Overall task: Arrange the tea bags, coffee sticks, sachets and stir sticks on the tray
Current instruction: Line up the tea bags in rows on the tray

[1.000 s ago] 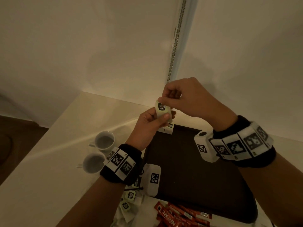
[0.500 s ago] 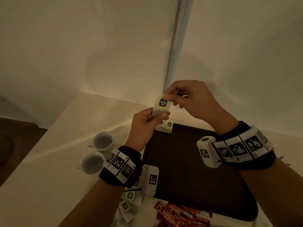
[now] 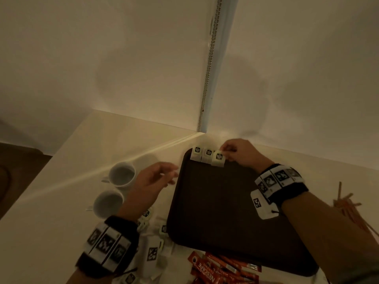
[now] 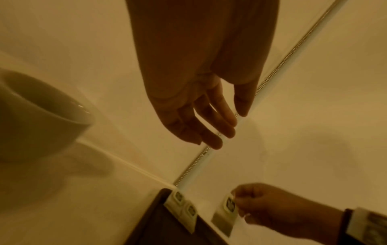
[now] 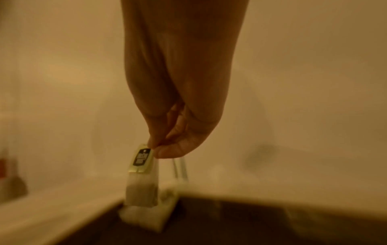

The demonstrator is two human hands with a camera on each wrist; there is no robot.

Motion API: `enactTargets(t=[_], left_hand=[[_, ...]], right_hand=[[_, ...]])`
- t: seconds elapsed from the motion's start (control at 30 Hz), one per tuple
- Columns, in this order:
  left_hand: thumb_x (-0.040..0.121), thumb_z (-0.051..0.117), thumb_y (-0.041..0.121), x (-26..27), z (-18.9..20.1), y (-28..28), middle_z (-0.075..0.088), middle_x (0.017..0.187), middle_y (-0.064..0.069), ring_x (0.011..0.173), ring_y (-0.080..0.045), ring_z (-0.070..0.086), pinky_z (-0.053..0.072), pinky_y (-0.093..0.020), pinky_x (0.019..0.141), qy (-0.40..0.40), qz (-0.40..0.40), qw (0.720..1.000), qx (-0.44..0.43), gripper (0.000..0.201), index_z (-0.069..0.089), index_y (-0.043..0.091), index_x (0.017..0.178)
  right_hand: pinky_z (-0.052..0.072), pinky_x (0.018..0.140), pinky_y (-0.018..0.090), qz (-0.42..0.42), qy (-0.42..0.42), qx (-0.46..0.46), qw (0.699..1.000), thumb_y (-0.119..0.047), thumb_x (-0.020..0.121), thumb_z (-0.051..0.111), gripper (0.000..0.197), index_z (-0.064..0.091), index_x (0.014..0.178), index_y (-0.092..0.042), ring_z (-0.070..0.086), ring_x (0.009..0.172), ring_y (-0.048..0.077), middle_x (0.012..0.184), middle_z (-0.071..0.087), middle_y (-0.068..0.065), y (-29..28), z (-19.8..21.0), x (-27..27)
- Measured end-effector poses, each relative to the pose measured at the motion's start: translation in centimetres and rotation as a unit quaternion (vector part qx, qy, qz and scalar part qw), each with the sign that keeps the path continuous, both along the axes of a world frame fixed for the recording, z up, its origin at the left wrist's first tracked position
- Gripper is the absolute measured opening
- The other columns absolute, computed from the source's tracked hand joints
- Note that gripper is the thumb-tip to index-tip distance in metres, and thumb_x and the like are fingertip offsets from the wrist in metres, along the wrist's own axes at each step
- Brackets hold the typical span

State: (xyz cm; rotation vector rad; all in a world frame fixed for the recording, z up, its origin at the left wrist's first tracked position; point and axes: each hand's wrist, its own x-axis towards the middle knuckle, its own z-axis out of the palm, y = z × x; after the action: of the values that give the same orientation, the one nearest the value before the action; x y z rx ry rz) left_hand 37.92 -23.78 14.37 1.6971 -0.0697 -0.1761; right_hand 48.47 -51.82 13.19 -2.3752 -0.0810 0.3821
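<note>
Right hand [image 3: 239, 152] grip pinched on tag of tea bag [image 3: 218, 159], lowering beside 2 bags at tray [image 3: 215, 212] far corner. Left hand [image 3: 152, 181] fingers apart, empty, above bench. Bag light, limp, tearable; hold by tag.

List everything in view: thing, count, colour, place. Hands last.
tray: one, dark brown, on the table in front of the person.
tea bags on tray: two, white with dark labels, side by side at the tray's far left corner.
held tea bag: one, white, hanging at the tray's far edge, right of those two.
loose tea bags: several, white, on the table left of the tray; count unclear.
coffee sticks: several, red, at the tray's near edge.
stir sticks: a bundle, orange-brown, on the table right of the tray.
cups: two, white, left of the tray.
table: one, cream.
left hand: holds nothing, fingers relaxed, beside the cups.
right hand: pinches the held tea bag's label.
</note>
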Motion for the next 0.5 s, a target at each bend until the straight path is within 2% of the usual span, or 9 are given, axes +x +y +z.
enactTargets(t=[0.1, 0.23, 0.37, 0.5], left_hand=[[0.089, 0.056, 0.002, -2.4, -0.8, 1.8, 0.071, 0.09, -0.005, 0.077, -0.016, 0.066, 0.051, -0.019, 0.07, 0.036, 0.018, 0.999, -0.001, 0.015, 0.066, 0.007, 0.1], [0.088, 0.056, -0.004, -5.4, -2.3, 4.3, 0.072, 0.087, -0.012, 0.073, -0.016, 0.066, 0.052, -0.018, 0.068, 0.082, 0.061, 0.995, -0.012, 0.017, 0.068, 0.004, 0.096], [0.088, 0.052, -0.011, -8.0, -3.8, 6.3, 0.072, 0.08, -0.011, 0.066, -0.011, 0.065, 0.05, -0.015, 0.062, 0.119, 0.095, 0.988, 0.004, 0.021, 0.068, 0.002, 0.093], [0.088, 0.051, -0.012, -9.8, -5.0, 7.8, 0.072, 0.075, -0.011, 0.061, -0.014, 0.064, 0.049, -0.017, 0.058, 0.151, 0.132, 0.98, 0.018, 0.024, 0.069, 0.004, 0.089]], right_hand=[[0.053, 0.072, 0.028, -0.015, 0.053, -0.021, 0.998, -0.007, 0.088, 0.062, 0.009, 0.065, 0.096, -0.008, 0.061, 0.08, 0.019, 0.092, 0.065, 0.007, -0.9, -4.1, 0.7], [0.052, 0.082, 0.036, -0.061, 0.006, -0.046, 0.997, -0.01, 0.086, 0.065, 0.01, 0.067, 0.094, -0.005, 0.058, 0.083, 0.018, 0.1, 0.068, 0.012, -1.3, -6.5, 2.0], [0.046, 0.074, 0.026, -0.1, -0.023, -0.053, 0.993, -0.007, 0.085, 0.065, 0.011, 0.068, 0.095, -0.004, 0.057, 0.08, 0.015, 0.101, 0.069, 0.013, -1.2, -7.0, 3.1], [0.042, 0.061, 0.015, -0.12, -0.015, -0.032, 0.992, -0.004, 0.084, 0.065, 0.009, 0.068, 0.092, -0.001, 0.053, 0.069, 0.012, 0.101, 0.069, 0.015, -0.7, -7.5, 3.8]])
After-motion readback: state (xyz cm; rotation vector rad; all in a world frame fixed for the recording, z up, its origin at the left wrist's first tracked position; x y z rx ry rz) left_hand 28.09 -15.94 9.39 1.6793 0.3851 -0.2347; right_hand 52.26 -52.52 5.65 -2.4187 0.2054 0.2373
